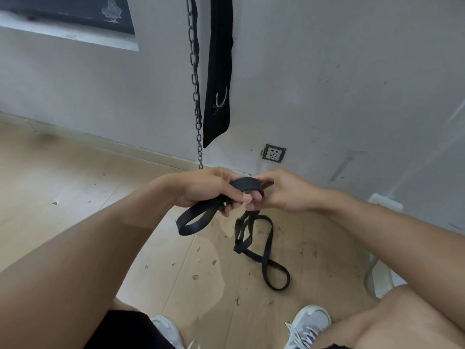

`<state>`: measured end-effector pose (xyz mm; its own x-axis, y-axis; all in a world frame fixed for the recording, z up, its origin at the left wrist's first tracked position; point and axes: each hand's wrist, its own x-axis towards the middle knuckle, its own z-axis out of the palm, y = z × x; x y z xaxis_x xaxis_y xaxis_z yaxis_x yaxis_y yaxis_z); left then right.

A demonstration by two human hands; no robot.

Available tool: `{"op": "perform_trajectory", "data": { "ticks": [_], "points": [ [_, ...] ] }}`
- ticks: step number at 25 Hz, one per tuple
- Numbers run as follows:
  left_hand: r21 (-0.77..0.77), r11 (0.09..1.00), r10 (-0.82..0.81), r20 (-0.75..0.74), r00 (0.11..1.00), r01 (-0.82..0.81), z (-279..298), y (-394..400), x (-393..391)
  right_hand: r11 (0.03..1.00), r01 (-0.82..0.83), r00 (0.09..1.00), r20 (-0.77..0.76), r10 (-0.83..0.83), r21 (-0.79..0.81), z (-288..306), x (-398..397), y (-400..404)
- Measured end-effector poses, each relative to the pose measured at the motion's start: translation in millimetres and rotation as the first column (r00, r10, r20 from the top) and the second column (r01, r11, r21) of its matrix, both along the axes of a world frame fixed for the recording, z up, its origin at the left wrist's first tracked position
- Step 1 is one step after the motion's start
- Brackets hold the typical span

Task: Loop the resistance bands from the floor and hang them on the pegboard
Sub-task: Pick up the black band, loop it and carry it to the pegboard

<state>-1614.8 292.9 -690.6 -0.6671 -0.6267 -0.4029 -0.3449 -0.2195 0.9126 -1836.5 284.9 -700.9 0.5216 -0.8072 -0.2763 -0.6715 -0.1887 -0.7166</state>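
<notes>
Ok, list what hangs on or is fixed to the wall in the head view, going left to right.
Dark board → metal chain → black padded belt with a metal ring → wall socket.

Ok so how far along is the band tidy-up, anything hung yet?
Nothing looks hung yet: no pegboard is in view. In hand: the left hand grips a partly coiled black resistance band, and the right hand pinches its top loop. One loop dangles below, and the rest of the strap trails on the wooden floor. Left: finish coiling, then hang it.
</notes>
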Motion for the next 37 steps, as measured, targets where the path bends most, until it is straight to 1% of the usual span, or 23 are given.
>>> {"op": "perform_trajectory", "data": {
  "ticks": [2,3,5,6,7,8,9,11,12,14,15,18,21,24,27,29,31,34,37],
  "points": [
    [-0.075,0.997,0.03,-0.089,0.996,-0.036,5,-1,7,1.0,0.007,1.0,0.018,-0.006,-0.029,-1,6,0],
    [-0.097,0.991,0.075,-0.156,0.985,-0.091,8,-3,12,0.999,-0.001,1.0,-0.004,0.001,-0.037,-2,8,0],
    [-0.073,0.969,0.204,-0.305,0.93,-0.236,15,-6,21,1.0,-0.016,0.997,-0.076,0.015,-0.012,-6,8,0],
    [-0.049,0.955,0.257,-0.357,0.898,-0.293,16,-8,26,1.0,-0.021,0.992,-0.121,0.021,-0.001,-10,6,-1],
    [-0.045,0.945,0.285,-0.374,0.883,-0.324,17,-9,32,1.0,-0.021,0.989,-0.149,0.02,0.0,-12,3,-2],
    [-0.066,0.941,0.291,-0.348,0.891,-0.333,16,-11,38,1.0,-0.013,0.988,-0.154,0.013,-0.003,-12,1,-3],
    [-0.102,0.942,0.28,-0.282,0.918,-0.318,14,-12,45,1.0,0.001,0.991,-0.135,-0.002,-0.006,-10,-1,-4],
    [-0.154,0.956,0.239,-0.077,0.968,-0.248,7,-12,58,1.0,0.023,0.997,-0.07,-0.024,-0.015,-5,-5,-5],
    [-0.14,0.969,0.207,0.007,0.978,-0.204,3,-10,62,1.0,0.026,0.999,-0.035,-0.026,-0.011,-2,-7,-5],
    [-0.098,0.987,0.137,0.083,0.987,-0.129,-5,-7,62,1.0,0.018,0.999,0.05,-0.018,0.006,4,-6,-4],
    [-0.091,0.989,0.127,0.087,0.988,-0.119,-7,-6,57,1.0,0.007,0.998,0.068,-0.007,0.007,7,-4,-3],
    [-0.081,0.994,0.079,0.055,0.995,-0.075,-4,-2,34,1.0,-0.001,0.999,0.04,0.002,-0.003,16,5,1],
    [-0.092,0.996,0.0,0.059,0.998,0.006,1,6,12,0.999,0.022,0.998,0.06,-0.025,0.043,21,9,3],
    [-0.058,0.998,0.037,0.024,0.999,-0.036,0,8,5,0.995,-0.006,1.0,-0.02,0.008,0.097,20,2,6],
    [0.005,0.999,0.045,-0.055,0.997,-0.044,-1,8,4,0.993,-0.012,0.999,-0.048,0.018,0.118,14,-4,6],
    [0.006,0.999,0.049,-0.091,0.995,-0.048,1,8,-1,0.991,0.022,0.999,-0.033,-0.018,0.129,13,-5,3],
    [0.044,0.997,0.065,-0.131,0.989,-0.059,1,8,-5,0.99,0.042,0.999,0.004,-0.043,0.133,13,-7,3],
    [0.116,0.99,0.097,-0.166,0.981,-0.078,2,8,-8,0.991,0.034,0.998,0.055,-0.041,0.133,14,-9,3],
    [0.135,0.987,0.111,-0.213,0.971,-0.083,4,9,-9,0.993,0.013,0.997,0.072,-0.021,0.121,12,-10,1]
  ]
}}
